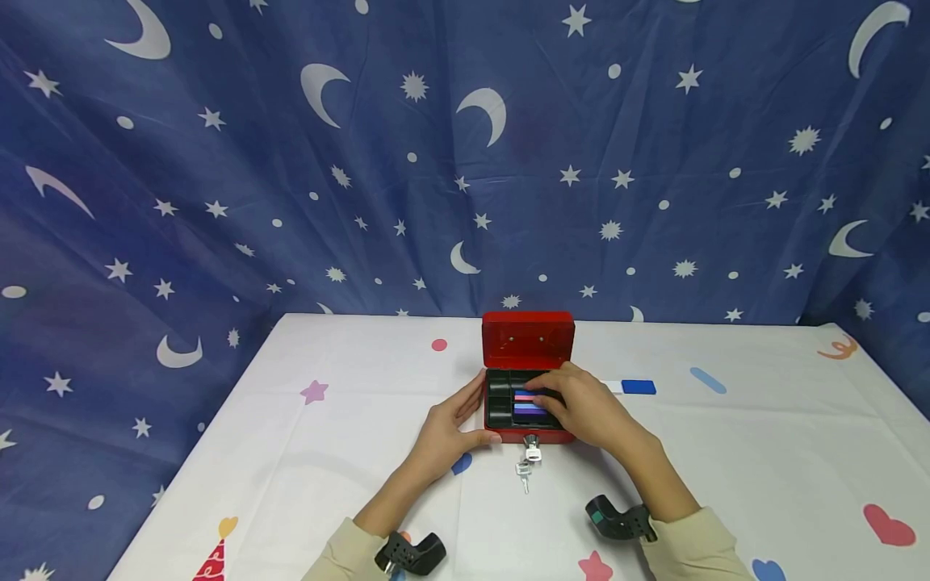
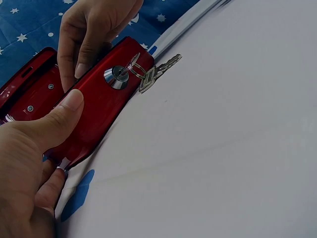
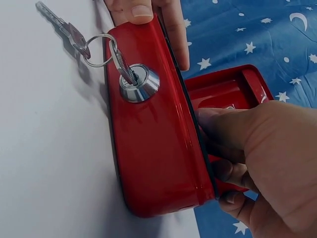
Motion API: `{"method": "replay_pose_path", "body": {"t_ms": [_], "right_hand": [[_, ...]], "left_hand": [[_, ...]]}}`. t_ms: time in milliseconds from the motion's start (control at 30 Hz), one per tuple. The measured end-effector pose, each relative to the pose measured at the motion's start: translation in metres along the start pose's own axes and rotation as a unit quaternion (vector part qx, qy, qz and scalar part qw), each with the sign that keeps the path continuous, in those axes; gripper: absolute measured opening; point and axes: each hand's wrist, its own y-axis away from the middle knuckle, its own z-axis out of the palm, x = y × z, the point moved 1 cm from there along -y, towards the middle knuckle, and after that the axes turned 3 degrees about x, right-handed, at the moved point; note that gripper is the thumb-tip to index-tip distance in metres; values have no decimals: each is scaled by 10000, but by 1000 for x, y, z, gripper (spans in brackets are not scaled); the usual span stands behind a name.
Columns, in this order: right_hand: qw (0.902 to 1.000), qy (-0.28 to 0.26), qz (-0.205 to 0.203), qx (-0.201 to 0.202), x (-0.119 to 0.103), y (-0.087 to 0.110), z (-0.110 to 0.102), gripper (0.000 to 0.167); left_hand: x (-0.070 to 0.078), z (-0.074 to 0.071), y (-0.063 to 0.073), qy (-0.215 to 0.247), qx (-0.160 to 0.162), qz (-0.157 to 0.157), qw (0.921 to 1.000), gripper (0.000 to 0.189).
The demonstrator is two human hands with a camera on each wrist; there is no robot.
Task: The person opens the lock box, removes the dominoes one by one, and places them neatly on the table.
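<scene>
A red metal cash box (image 1: 529, 339) stands with its lid raised and a black divided tray (image 1: 499, 414) inside. My left hand (image 1: 446, 436) grips its left end, thumb over the front corner and fingers along the side. My right hand (image 1: 587, 403) reaches into the tray from the right, fingers bent over several thin coloured strips (image 1: 529, 409) in blue, pink and purple. The front wall hides those fingertips in the right wrist view; I cannot tell whether they pinch a strip. One key sits in the front lock (image 3: 141, 84), with a second key (image 2: 148, 79) hanging from its ring.
To the right of the box, partly behind the right hand, lies a flat blue-and-white piece (image 1: 638, 387). A white cloth with coloured shapes covers the table (image 1: 378, 363). Behind it hangs a blue curtain (image 1: 407, 194) with moons and stars.
</scene>
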Motion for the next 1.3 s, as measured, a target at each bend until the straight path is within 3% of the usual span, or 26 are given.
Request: {"method": "replay_pose_path", "body": {"t_ms": [1300], "right_hand": [[9998,-145,5,100,-4,-1,0,23]], "left_hand": [[1,0,0,-42,30,-10,10000,93]]}}
